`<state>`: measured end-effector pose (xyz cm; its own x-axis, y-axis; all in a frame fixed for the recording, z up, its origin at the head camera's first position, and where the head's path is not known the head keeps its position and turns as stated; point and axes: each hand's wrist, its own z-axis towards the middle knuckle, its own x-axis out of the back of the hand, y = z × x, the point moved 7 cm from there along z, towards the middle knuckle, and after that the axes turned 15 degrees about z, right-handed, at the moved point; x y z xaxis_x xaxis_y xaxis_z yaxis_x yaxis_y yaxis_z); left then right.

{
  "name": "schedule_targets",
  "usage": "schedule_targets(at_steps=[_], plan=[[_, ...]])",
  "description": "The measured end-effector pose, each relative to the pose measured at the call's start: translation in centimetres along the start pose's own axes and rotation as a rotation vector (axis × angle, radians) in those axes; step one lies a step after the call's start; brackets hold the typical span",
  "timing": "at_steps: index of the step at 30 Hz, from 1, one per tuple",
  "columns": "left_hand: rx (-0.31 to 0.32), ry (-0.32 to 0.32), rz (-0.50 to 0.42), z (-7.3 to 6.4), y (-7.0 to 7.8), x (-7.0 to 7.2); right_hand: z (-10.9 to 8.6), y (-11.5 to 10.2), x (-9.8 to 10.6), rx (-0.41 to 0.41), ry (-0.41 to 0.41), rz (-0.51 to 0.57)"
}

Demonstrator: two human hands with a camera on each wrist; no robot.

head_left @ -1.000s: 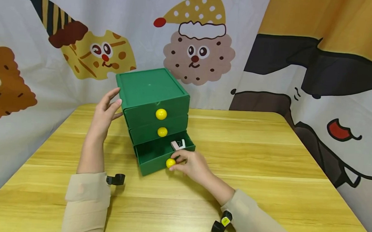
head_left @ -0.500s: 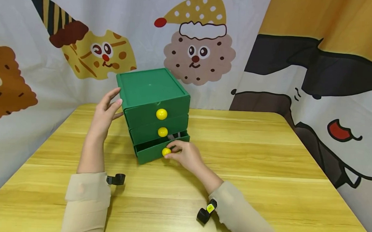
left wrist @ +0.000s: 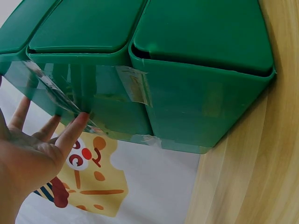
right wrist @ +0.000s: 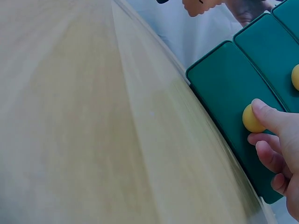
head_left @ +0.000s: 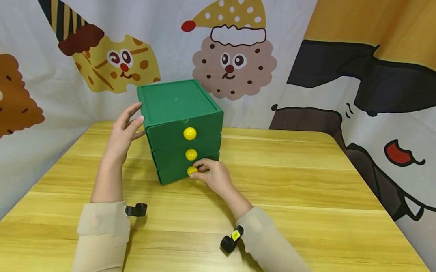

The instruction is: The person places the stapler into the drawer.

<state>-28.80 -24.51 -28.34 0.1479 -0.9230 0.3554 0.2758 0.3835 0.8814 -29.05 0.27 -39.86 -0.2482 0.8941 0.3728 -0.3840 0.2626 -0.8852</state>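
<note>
A green three-drawer cabinet (head_left: 179,104) stands on the table with a round yellow knob on each drawer. My right hand (head_left: 216,177) pinches the bottom drawer's yellow knob (right wrist: 250,120) between thumb and fingers. That bottom drawer (head_left: 168,176) sits in the cabinet, its front about level with the two above. In the left wrist view a thin dark gap shows along its front's edge. With fingers spread, my left hand (left wrist: 35,151) touches the cabinet's left side, where clear tape (left wrist: 134,85) runs. The drawer's contents are hidden.
The wooden table (head_left: 292,188) extends around the cabinet. Behind it hangs a white curtain (head_left: 174,53) with cartoon prints. A small black camera (head_left: 229,244) is strapped at the right cuff, another camera (head_left: 139,210) at the left.
My right hand has moved back and slightly left, pushing the bottom drawer in by its knob. The pink and white item inside has gone out of sight. My left hand has stayed put.
</note>
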Motion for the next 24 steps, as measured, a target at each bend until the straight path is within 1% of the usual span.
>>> schedule_targets(at_steps=[5,14,20,24], plan=[[0.006,0.005,-0.004,-0.1,-0.1,0.0,0.1,0.1,-0.1,-0.002,0.002,0.003],[0.003,-0.002,0.004,0.1,0.0,-0.1,-0.5,-0.5,0.3,0.047,0.002,-0.019],[-0.012,-0.007,0.029,0.1,0.2,0.0,-1.0,-1.1,0.8,0.08,0.003,-0.018],[-0.01,-0.018,0.071,-0.2,-0.1,0.2,-1.7,-1.7,1.8,0.115,0.016,-0.033]])
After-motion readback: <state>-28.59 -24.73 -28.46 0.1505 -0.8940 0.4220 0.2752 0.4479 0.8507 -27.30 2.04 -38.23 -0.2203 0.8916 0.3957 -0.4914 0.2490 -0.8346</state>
